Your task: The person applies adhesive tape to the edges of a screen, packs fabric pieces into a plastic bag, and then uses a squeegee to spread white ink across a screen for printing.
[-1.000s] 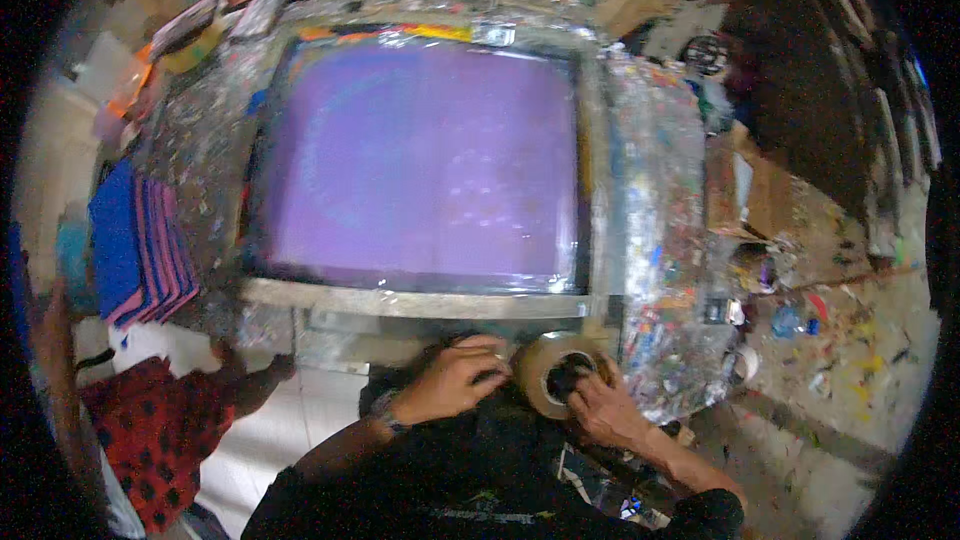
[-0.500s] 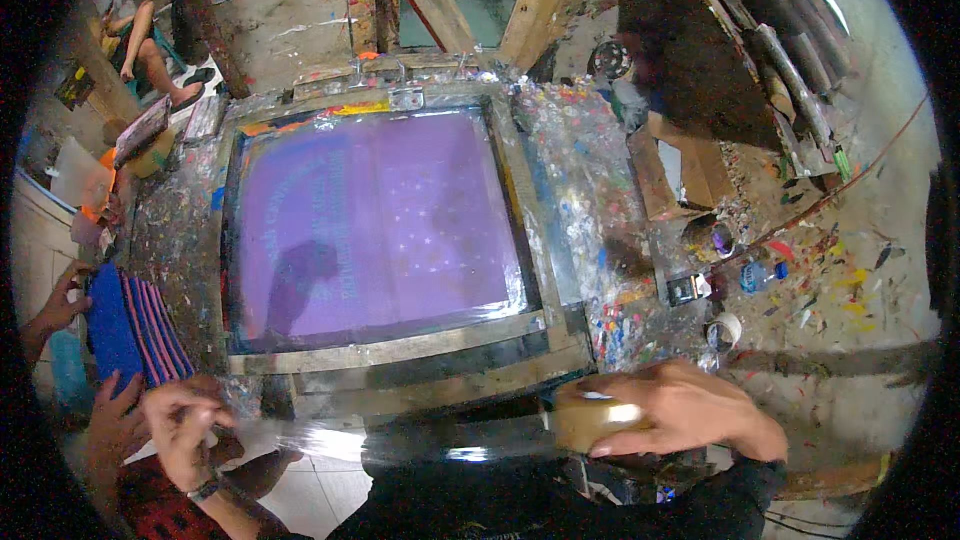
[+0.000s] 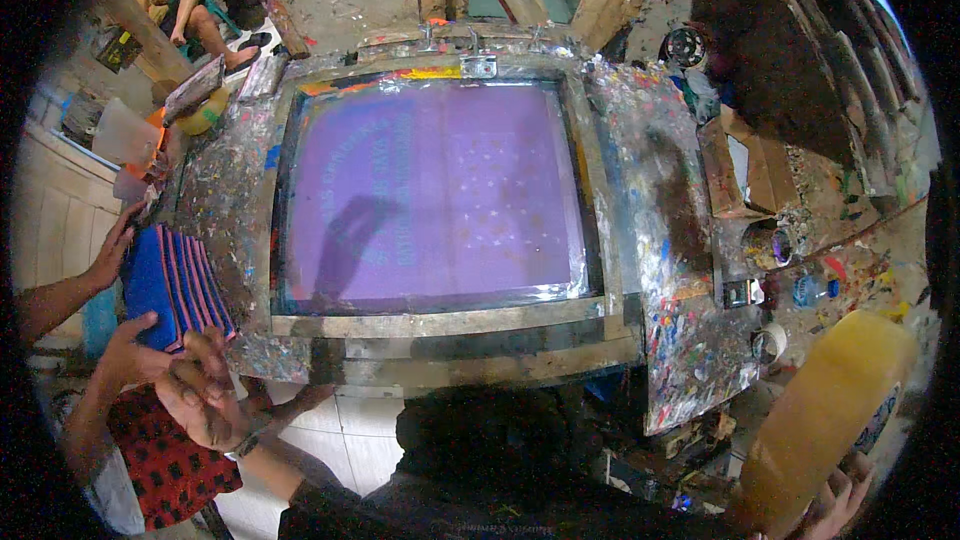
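Observation:
My right hand (image 3: 845, 500) grips a wide roll of yellowish clear tape (image 3: 825, 410) low on the right, near the edge of the view. Over on the left, my left hand (image 3: 205, 395) is closed with its fingers curled; whatever they pinch is too small to make out. Beside it another person's hands (image 3: 108, 252) rest around a stack of blue pieces with pink edges (image 3: 175, 285). In the middle lies a wooden-framed printing screen (image 3: 440, 320), its mesh purple with faint lettering and small dots.
The paint-spattered table (image 3: 670, 340) holds the screen, with metal clamps (image 3: 478, 66) at its far side. To the right are a cardboard box (image 3: 735, 175), a plastic bottle (image 3: 812, 288) and a white cup (image 3: 770, 342). A seated person's legs (image 3: 205, 30) show at the far left.
The tape roll has swung out to the right and down with my right hand, away from the strip stretched before my body. The co-worker's upper hand has loosened from the stack. The view has shifted.

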The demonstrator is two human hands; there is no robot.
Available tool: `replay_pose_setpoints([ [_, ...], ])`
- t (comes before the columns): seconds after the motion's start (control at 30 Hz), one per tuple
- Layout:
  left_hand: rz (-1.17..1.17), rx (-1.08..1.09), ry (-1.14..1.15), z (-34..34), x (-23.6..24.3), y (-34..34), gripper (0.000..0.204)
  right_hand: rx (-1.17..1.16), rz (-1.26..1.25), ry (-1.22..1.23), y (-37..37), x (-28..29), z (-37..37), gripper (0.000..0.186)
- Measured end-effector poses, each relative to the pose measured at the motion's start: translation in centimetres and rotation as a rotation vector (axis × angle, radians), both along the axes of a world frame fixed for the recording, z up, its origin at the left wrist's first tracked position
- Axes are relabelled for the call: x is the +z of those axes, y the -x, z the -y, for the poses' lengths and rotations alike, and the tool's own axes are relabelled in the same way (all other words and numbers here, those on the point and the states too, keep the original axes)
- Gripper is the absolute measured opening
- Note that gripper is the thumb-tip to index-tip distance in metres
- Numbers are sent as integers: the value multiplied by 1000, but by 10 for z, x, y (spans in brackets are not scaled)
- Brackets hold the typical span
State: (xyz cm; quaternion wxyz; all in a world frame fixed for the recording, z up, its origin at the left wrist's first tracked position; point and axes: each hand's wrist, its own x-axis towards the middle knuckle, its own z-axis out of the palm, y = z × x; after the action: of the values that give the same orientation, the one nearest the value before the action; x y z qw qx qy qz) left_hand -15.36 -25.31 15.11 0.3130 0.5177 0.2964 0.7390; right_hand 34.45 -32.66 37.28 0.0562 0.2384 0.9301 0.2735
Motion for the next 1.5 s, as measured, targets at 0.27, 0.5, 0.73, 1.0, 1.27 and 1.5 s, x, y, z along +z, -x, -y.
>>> replay_pose_setpoints([
  [0.27,36,-251,35,-18,-30,21,22,-60,-20,-25,-12,-4,7,31],
  [0.5,-71,-193,96,-23,-14,2,21,-168,-194,-16,-36,-47,-2,33],
  [0.73,-277,-137,197,-28,1,1,18,-363,-532,436,-23,-244,-17,45],
  [1.0,-139,-131,196,-43,-7,26,60,-393,-813,546,35,-308,-4,51],
  [1.27,178,-395,322,-103,-57,-19,26,249,-1450,497,69,-181,-120,28],
  [1.5,-368,-162,660,-255,-57,-105,25,-535,-1976,686,48,-259,-289,43],
])
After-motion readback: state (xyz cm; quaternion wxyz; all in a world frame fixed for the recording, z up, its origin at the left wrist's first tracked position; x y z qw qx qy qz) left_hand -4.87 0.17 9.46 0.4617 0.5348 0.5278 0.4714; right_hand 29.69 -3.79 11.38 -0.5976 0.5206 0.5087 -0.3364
